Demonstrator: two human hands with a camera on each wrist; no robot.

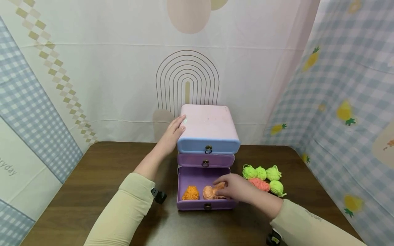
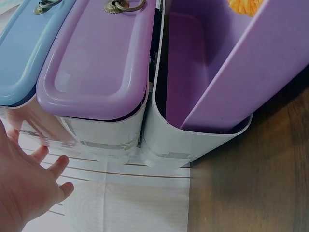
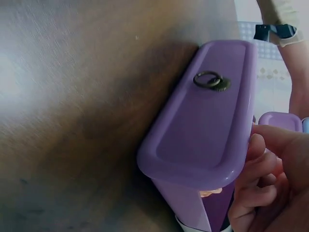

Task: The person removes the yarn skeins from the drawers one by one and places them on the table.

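A small three-drawer cabinet (image 1: 207, 119) has a pink top, and its lowest purple drawer (image 1: 197, 176) is pulled out. Inside lie an orange yarn ball (image 1: 191, 193) and a peach yarn ball (image 1: 208, 192). My right hand (image 1: 238, 187) reaches over the drawer's right side, with curled fingers around a second peach yarn ball (image 1: 220, 187). In the right wrist view, the drawer front (image 3: 203, 116) hides most of the yarn. My left hand (image 1: 170, 136) rests with extended fingers against the cabinet's upper left side; the left wrist view shows its fingers spread (image 2: 58, 166).
Right of the cabinet, several lime green yarn balls (image 1: 273, 173) and a coral yarn ball (image 1: 259, 184) lie on the brown wooden table (image 1: 123, 184). The blue top drawer (image 1: 197, 146) and purple middle drawer (image 1: 192, 160) are closed. Printed cloth (image 1: 129, 75) hangs behind.
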